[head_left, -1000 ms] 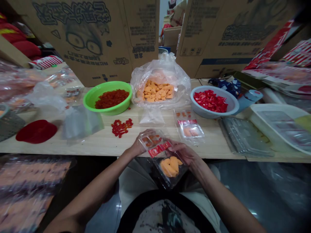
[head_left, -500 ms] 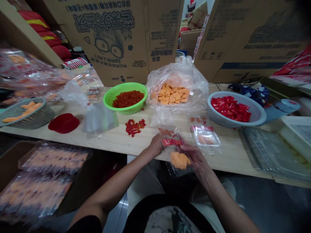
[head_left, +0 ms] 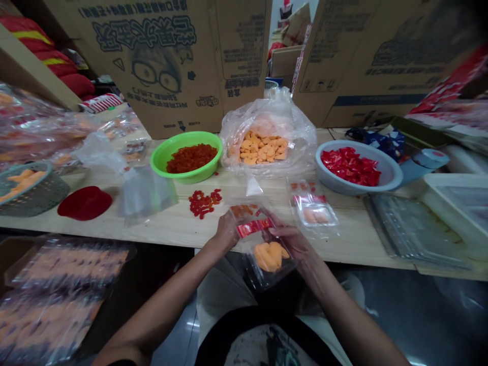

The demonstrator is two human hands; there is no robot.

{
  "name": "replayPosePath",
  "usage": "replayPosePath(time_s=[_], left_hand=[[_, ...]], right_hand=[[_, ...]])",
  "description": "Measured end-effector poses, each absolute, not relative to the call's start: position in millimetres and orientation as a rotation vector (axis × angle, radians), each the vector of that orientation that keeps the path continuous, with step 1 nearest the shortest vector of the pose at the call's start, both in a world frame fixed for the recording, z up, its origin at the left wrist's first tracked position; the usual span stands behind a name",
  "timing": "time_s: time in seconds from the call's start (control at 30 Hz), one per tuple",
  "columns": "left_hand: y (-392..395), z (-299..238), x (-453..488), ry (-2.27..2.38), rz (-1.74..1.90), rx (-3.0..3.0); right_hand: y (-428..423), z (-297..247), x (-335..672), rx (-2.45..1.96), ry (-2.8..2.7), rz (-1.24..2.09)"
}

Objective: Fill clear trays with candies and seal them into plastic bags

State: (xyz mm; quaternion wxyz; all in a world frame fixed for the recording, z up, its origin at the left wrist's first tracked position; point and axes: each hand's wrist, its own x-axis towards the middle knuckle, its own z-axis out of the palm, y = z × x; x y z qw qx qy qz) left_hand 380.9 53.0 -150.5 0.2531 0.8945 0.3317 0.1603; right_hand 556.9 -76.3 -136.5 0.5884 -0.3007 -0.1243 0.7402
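We've got a clear plastic pack point(head_left: 263, 249) down at bottom center of the frame, tilted, with a red label strip point(head_left: 254, 228) across its middle, small orange bits point(head_left: 241, 211) in the upper pocket and chunkier orange pieces point(head_left: 267, 256) clumped in the lower one.

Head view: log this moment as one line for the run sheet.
left hand: holds clear packet at its edge | right hand: holds its other side | contents: orange pieces, red label | nearest: second packet on wooden table
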Motion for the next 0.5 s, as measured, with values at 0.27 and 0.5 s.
replayPosePath(time_s=[0.27,0.5], left_hand=[[76,-153,369,0.686,0.704,2.666],[78,-136,367,0.372,0.783,2.756]], right_hand=[[-102,-142,594,-0.771,-0.317,1.715],[-117,-129,579,-0.645,-0.495,1.963]])
